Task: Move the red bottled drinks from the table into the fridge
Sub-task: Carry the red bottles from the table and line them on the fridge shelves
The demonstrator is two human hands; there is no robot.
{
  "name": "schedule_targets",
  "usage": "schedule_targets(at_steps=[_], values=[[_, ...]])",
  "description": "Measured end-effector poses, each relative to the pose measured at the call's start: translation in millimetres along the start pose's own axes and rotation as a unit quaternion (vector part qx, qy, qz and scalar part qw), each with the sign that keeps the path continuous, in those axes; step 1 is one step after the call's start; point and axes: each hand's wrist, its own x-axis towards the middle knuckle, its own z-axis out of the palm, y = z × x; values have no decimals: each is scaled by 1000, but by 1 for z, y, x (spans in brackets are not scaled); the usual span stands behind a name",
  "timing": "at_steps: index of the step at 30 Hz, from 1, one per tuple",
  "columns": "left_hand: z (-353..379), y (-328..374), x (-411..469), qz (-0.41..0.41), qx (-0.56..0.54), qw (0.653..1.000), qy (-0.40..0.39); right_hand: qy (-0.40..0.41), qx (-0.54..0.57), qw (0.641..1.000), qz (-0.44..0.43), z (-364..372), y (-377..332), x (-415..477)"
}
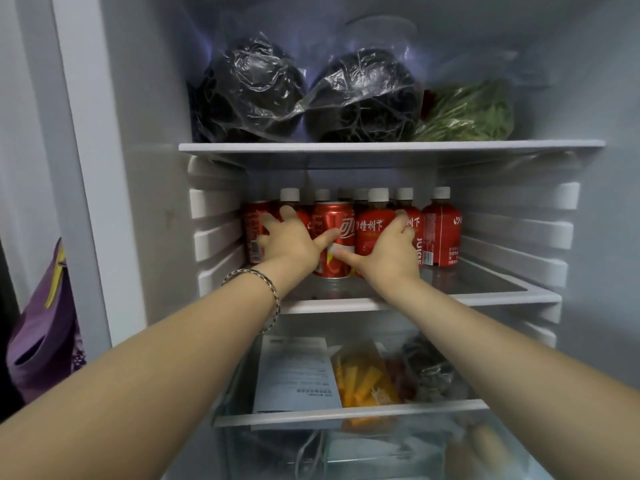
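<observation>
Forearms: both reach in from the bottom edge toward the middle shelf (450, 298); a braided bracelet (268, 289) circles the left wrist.
Left hand (289, 242): fingers spread wide, palm laid over a red bottle whose white cap (289, 194) shows above the knuckles; thumb stretched toward the red can (334, 239) at centre. Pressed flat against it, not curled round it.
Right hand (389, 251): also splayed, palm against a red bottle (372, 230) just right of the can, forefinger pointing across the can's lower front. Whether either hand truly grips, I cannot tell; both look to be pushing.
Task's drinks: the red bottles stand upright on the middle shelf, in at least two rows. One free bottle (440, 228) stands at about three o'clock from the right hand, untouched.
Left can (254, 232): at nine o'clock of the left hand, hard by the ribbed fridge wall.
Step in hand, as I judge it: seating the bottles back into the row.
Doing it well: push low on the bodies, both palms level, so nothing tips; slide straight back; draw the thumbs clear of the centre can before withdrawing.
Risk: tall narrow bottles, close-packed; a shove near the caps could topple the back row.
Above, twelve o'clock: two wrapped dark bundles (249, 91) and bagged greens (467, 114).
Below, six o'clock: a printed sheet (294, 372) and orange pieces in a bag (363, 379).
</observation>
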Motion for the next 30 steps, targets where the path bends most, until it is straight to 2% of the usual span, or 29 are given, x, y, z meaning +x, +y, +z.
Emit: schedule_targets(at_steps=[4, 6, 9, 11, 13, 16, 18, 20, 23, 26, 30], values=[[3, 0, 1, 4, 16, 1000, 4, -29, 128, 991, 35, -11, 14, 4], [7, -1, -2, 11, 42, 999, 3, -48, 152, 985, 63, -14, 19, 7], [4, 2, -5, 17, 64, 997, -30, -78, 99, 990, 56, -21, 16, 11], [-5, 2, -3, 21, 75, 994, -78, -117, 58, 989, 62, -28, 11, 11], [-14, -1, -7, 43, 61, 991, -111, -152, 23, 988, 23, -35, 6, 3], [-27, -8, -35, 94, 15, 993, -76, -184, -25, 980, -67, -37, -3, -22], [-37, -11, -57, 89, 20, 995, -47, -255, -69, 957, -122, -37, -11, -41], [-52, -16, -87, 58, 35, 997, -26, -371, -128, 901, -184, -43, -22, -64], [-71, -33, -129, -1, 65, 997, -38, -473, -154, 837, -227, -45, -31, -97], [-88, -61, -177, -68, 126, 987, -78, -504, -176, 795, -288, -41, -34, -132], [-121, -98, -260, -182, 199, 961, -63, -496, -167, 752, -401, -25, -45, -196]])
